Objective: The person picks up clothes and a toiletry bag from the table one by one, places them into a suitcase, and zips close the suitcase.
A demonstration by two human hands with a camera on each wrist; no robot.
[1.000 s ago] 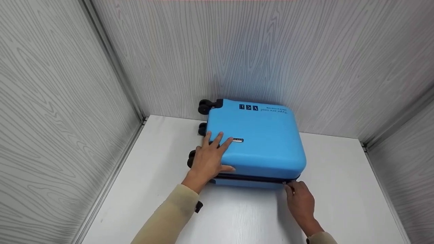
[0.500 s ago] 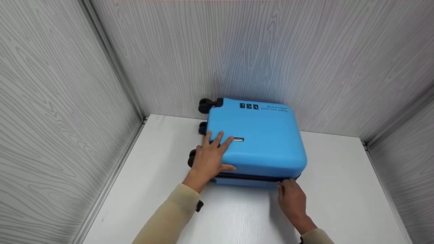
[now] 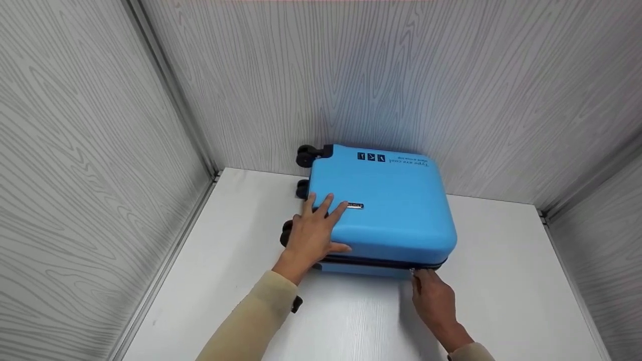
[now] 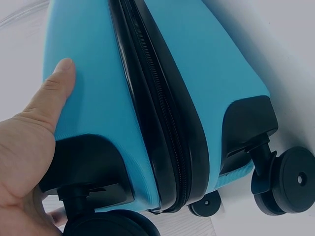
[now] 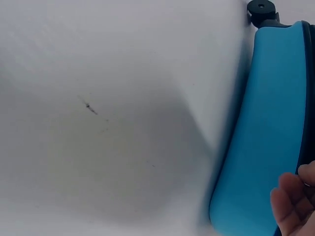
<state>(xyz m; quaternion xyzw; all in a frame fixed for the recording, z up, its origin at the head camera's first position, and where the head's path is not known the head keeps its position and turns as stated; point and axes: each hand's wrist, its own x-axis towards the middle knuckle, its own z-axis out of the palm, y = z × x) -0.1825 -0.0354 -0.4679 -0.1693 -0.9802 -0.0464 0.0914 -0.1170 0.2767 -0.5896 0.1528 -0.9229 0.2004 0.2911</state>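
Observation:
A blue hard-shell suitcase (image 3: 388, 188) lies flat on one side, its wheels to the left. My left hand (image 3: 312, 233) rests on its top near the wheeled end, fingers spread and straight, the thumb (image 4: 59, 81) along the near side. A black-edged zipper (image 4: 165, 98) runs round the seam and looks closed at the wheeled end. At the near right corner my right hand (image 3: 435, 298) pinches the small metal zipper pull (image 3: 412, 271) with thumb and fingertips. In the right wrist view, the fingers (image 5: 290, 201) are curled at the seam, the pull hidden behind them.
The suitcase lies on a white tabletop (image 3: 351, 321), close to the grey wood-grain back wall (image 3: 376, 75). Similar panels stand at left (image 3: 75, 150) and right (image 3: 602, 260). Black wheels (image 4: 298, 179) stick out from the suitcase's left end.
My right hand has slid a little to the left along the near seam, mostly in the first half second. The left hand and suitcase have stayed in place.

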